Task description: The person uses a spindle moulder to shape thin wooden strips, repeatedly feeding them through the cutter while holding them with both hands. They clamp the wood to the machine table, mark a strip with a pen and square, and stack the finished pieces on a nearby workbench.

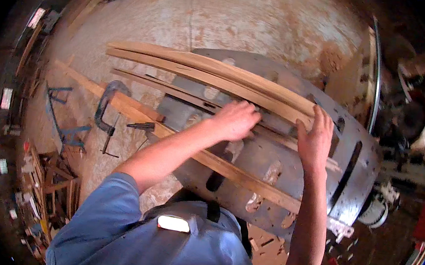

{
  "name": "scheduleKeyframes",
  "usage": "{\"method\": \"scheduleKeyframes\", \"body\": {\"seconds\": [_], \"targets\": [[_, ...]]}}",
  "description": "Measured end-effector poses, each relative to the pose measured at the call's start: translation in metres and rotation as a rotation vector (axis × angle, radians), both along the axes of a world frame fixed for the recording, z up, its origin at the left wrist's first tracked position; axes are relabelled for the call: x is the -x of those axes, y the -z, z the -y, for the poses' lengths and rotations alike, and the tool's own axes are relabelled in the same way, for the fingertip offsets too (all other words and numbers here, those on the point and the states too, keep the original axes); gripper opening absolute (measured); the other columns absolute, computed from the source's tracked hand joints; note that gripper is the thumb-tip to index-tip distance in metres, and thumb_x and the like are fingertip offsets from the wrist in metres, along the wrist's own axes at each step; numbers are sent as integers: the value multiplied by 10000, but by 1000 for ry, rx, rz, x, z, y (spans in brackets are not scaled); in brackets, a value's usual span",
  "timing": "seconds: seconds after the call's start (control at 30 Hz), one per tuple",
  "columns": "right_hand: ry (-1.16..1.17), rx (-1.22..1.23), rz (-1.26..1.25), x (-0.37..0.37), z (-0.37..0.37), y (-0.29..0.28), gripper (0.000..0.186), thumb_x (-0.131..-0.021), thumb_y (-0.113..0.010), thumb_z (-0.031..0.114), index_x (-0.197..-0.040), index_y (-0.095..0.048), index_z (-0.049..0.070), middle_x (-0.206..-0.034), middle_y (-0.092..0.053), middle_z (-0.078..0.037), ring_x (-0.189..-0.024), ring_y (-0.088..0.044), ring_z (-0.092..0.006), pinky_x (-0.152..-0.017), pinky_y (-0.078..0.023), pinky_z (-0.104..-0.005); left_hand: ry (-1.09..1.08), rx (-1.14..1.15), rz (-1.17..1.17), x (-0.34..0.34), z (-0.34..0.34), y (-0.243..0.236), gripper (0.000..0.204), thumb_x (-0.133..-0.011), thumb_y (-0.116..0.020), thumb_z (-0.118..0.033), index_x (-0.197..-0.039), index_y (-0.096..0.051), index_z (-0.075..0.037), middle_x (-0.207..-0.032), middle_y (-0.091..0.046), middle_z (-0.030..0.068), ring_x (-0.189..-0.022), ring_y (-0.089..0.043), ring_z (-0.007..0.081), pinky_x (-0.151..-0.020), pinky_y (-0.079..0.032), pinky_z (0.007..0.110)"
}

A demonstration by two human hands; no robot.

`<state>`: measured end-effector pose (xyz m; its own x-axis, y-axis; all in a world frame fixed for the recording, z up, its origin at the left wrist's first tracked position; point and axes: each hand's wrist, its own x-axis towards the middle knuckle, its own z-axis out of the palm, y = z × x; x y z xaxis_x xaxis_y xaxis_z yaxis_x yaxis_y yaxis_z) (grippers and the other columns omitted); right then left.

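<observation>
Two long, pale wooden boards (193,71) lie side by side across the slotted grey metal table (291,172), their left ends reaching past its edge. My right hand (317,138) is at their right end, thumb on the near side and fingers over the end of a board. Closer to me, my left hand (237,120) has its fingers curled over a thin wooden strip (175,91), which runs under the palm; the fingertips are partly hidden. Nearest my body, another long wooden board (239,174) crosses the table beneath my left forearm.
A dark C-clamp (104,108) is fixed to a wooden piece off the table's left edge. Blue metal stands (64,117) are on the floor further left. Scrap wood (52,183) is piled at lower left. A white round container (374,211) stands beyond the table's right end.
</observation>
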<state>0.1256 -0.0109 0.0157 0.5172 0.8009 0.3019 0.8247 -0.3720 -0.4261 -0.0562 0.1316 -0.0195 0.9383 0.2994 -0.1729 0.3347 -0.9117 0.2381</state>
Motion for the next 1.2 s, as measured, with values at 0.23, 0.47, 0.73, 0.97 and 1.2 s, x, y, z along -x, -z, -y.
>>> {"method": "scheduleKeyframes", "body": {"seconds": [0.23, 0.47, 0.73, 0.97, 1.2], "targets": [[-216, 467, 135, -5, -91, 35, 551, -798, -684, 253, -1276, -509, 44, -1215, -578, -156, -1179, -507, -347, -1014, -386, -443, -345, 194, 528, 35, -10, -11, 565, -806, -726, -306, -1245, -534, -6, -1160, -571, 168, -1081, -554, 311, -920, -459, 409], [-385, 446, 209, -25, -91, 37, 427, -803, -673, 189, -1178, -533, 41, -1087, -586, -161, -1072, -547, -337, -896, -423, -438, -1366, 1638, 1146, 68, -81, 17, 442, -949, -592, -313, -1201, -466, 28, -1046, -550, 176, -931, -605, 292, -874, -549, 396], [-409, 207, 400, 11, -69, -29, 358, -784, -698, 200, -1065, -541, 44, -935, -559, -136, -918, -560, -320, -806, -436, -423, -1427, 1848, 1220, 72, -127, 39, 472, -975, -509, -375, -1233, -431, 13, -1182, -505, 239, -1150, -523, 416, -1012, -439, 534], [-394, 198, 339, -23, -51, 0, 384, -797, -672, 206, -1107, -516, 41, -979, -563, -151, -950, -565, -334, -807, -443, -440, -1459, 1841, 1170, 40, -113, 12, 426, -950, -579, -289, -1190, -462, 42, -1187, -503, 211, -1101, -534, 333, -1027, -449, 476], [-401, 310, 189, -60, -49, 21, 392, -826, -647, 218, -1143, -503, 38, -1022, -583, -168, -996, -566, -361, -840, -440, -455, -678, -203, 260, 66, -110, 5, 352, -864, -610, -276, -1125, -637, -41, -1124, -626, 158, -1051, -584, 356, -914, -477, 453]]}}
